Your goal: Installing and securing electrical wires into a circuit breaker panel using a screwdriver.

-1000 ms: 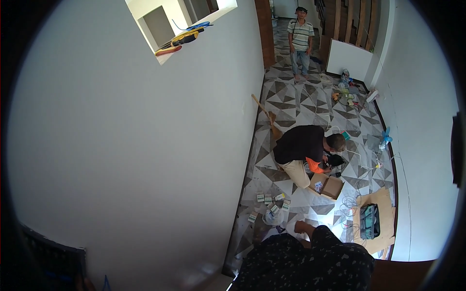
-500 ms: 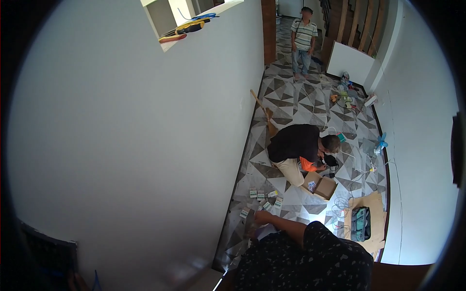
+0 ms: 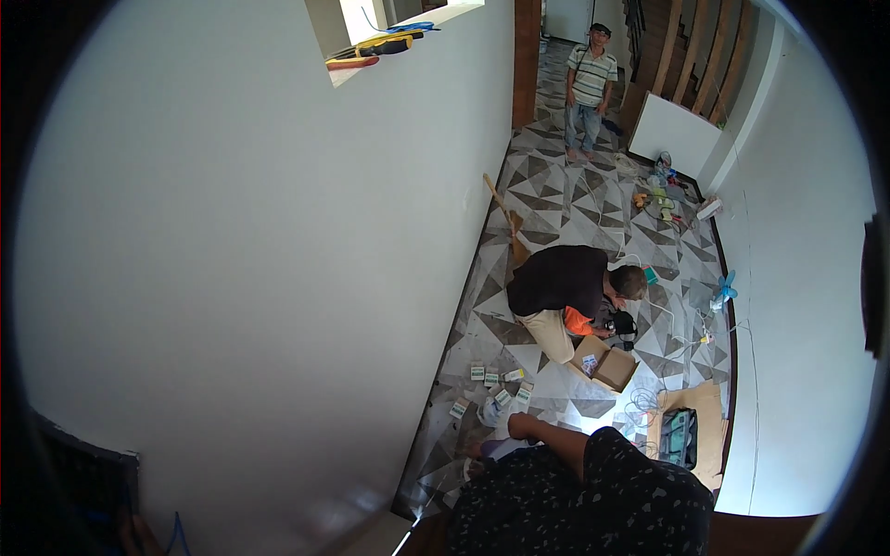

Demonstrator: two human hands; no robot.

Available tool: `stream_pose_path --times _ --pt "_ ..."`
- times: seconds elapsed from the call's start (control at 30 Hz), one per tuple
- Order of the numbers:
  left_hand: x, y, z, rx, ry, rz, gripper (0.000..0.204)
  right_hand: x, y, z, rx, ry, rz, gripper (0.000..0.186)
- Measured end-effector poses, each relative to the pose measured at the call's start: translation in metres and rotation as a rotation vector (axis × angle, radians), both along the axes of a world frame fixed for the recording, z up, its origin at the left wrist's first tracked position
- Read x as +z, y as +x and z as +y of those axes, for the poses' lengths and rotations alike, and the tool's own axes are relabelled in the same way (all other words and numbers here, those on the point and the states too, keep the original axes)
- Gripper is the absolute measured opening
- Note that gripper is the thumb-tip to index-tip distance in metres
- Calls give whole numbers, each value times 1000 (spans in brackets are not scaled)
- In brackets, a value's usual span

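At the lower-left edge, what looks like my left hand point(image 3: 144, 536) shows a few fingers in shadow beside a dark opening point(image 3: 79, 463) and blue cable point(image 3: 177, 526); their grip is unclear. My right hand is out of sight. Below me, a co-worker in a dark patterned top point(image 3: 593, 500) stretches a bare arm toward white-and-green small boxes point(image 3: 477, 372) and a plastic bag point(image 3: 489, 411); what that hand holds is unclear. Yellow, black and red tools point(image 3: 380, 48) lie with blue cable in a wall opening.
A crouching person point(image 3: 556, 278) handles a black item beside an open carton point(image 3: 612, 369). Another person point(image 3: 590, 79) stands in the passage. A tool bag point(image 3: 677, 435) rests on cardboard point(image 3: 709, 417); cords, a broom point(image 3: 505, 218) and a blue fan point(image 3: 728, 284) are on the tiled floor.
The view has turned slightly. The co-worker below has swung a bare arm out leftward toward the small boxes. The crouching person has bent a little over the black item.
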State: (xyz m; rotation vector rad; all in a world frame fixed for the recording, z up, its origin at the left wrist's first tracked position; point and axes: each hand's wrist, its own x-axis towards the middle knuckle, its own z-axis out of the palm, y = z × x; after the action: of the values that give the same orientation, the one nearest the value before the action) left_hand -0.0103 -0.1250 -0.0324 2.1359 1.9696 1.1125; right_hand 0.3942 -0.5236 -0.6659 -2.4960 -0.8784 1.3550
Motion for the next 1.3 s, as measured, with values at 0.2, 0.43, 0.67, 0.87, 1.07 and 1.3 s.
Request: stream_pose_path --times 0.2,0.43,0.67,0.87,1.07,1.3 --pt "0 2 -3 -26 119 97 41 -7 0 18 65 74 -20 28" --pt "17 37 -36 68 -1 40 44 5 1 28 52 73 25 34" --pt "21 45 -42 149 -56 29 45 13 -4 18 20 -8 20 32" --pt "8 24 -26 61 88 156 47 31 -6 18 53 -24 6 29" --pt "-2 7 -5 12 55 167 51 32 4 29 46 -58 4 32" --pt "12 9 -26 76 0 75 48 -40 8 39 693 -7 -86 24"
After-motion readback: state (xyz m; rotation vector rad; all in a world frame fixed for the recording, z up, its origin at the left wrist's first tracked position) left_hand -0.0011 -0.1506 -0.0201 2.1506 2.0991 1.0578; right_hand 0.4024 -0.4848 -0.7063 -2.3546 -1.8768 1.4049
